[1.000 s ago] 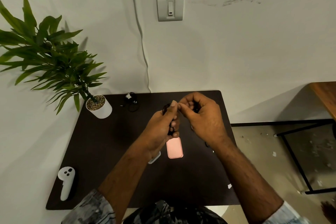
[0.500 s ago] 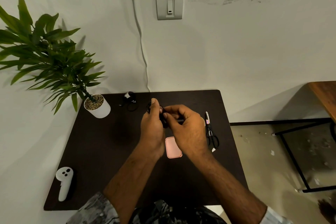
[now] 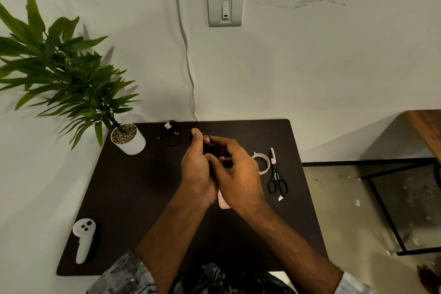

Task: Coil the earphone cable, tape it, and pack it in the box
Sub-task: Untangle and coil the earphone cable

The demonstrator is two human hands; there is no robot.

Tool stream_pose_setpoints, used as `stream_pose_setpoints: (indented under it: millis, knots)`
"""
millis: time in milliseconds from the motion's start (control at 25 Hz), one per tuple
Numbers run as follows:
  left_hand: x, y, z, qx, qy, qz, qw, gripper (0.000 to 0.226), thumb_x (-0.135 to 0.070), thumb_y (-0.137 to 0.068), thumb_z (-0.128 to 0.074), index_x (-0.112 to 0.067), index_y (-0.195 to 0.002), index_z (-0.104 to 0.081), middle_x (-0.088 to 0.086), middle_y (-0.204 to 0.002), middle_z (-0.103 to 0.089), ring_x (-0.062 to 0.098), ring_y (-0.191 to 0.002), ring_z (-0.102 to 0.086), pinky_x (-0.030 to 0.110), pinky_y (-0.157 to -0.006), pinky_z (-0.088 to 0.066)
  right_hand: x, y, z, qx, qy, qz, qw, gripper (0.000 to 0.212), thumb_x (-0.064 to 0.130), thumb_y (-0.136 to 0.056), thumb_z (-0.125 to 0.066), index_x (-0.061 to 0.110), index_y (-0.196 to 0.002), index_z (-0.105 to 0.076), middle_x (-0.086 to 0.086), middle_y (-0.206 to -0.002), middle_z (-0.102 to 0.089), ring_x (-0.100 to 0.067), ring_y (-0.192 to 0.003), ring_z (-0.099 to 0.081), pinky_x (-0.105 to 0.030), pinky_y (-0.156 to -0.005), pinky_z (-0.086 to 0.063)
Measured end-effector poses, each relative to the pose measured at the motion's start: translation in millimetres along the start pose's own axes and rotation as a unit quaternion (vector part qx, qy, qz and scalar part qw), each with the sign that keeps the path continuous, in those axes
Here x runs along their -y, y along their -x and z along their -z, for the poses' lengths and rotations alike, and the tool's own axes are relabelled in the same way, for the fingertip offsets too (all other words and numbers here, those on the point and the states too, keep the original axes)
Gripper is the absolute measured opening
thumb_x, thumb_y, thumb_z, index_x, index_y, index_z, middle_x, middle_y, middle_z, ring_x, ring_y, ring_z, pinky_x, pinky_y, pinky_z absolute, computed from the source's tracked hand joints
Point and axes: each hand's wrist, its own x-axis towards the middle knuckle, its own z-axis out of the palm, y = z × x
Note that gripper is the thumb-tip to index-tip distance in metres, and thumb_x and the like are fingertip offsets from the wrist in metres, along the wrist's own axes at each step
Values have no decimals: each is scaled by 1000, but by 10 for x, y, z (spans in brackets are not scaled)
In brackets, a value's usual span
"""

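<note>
Since a second ago both hands have drawn lower over the table point(image 3: 133, 198), uncovering the tape roll point(image 3: 264, 162) and scissors point(image 3: 276, 174). Left hand point(image 3: 195, 169) and right hand point(image 3: 238, 174) meet, each grip pinching the black earphone cable point(image 3: 207, 137) coiled between their fingertips, above the table. A pink box point(image 3: 223, 201) peeks out beneath the wrists.

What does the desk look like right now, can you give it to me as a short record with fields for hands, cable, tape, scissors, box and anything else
left hand: pinching the coiled cable
right hand: working the coil against the left
earphone cable: black, held above the table
tape roll: flat, right of hands
scissors: closed, beside the roll
pink box: mostly hidden under the wrists
other: second cable bundle, potted plant, white controller
</note>
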Motion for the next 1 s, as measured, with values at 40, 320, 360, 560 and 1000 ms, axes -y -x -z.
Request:
stream_pose_setpoints:
  millis: [40,320,360,560,1000]
  knots:
    - [4,-5,-1,3,2,-2,1000,50,-57,-98,-53,-11,-105,-70,6,-91,-75,20,-84,-78,36,-64,-62,-4,8,-5,-8,-4,3,1000,34,25,-97,-74,27,-130,-68,17,-121,-73,4,-110,-68,-14,-91,-56]
    - [-2,-70,-74,15,-2,-43,999,37,-49,-100,-54,-17,-82,-62,1,-90,-65,18,-90,-65,40,-92,-54,-32,21,-8,-41,-10,43,998,20,15,-97,-74,18,-117,-74,16,-109,-74,5,-102,-70,-10,-87,-55]
    - [3,-77,-65,17,3,-44,999,35,-48,-100,-55,-17,-86,-63,1,-91,-66,18,-88,-66,40,-92,-54,-33,16,9,-31,-7,47,998,21,15,-97,-74,17,-118,-74,16,-110,-74,9,-102,-69,-8,-87,-53]
    - [67,-124,-16,31,19,-47,998,36,-52,-94,-61,-16,-95,-66,1,-92,-67,22,-94,-64,50,-103,-50,-78,-43,102,0,45,52,998,22,24,-96,-74,20,-118,-74,8,-113,-75,6,-101,-69,-5,-85,-51]
    - [33,-52,-46,138,-259,-79,953,41,-45,-102,-44,-12,-117,-63,9,-103,-76,21,-104,-73,41,-97,-56,-70,-201,287,-11,-158,-76,984,11,7,-95,-74,6,-105,-78,-6,-90,-81,-16,-88,-78,-28,-73,-65]
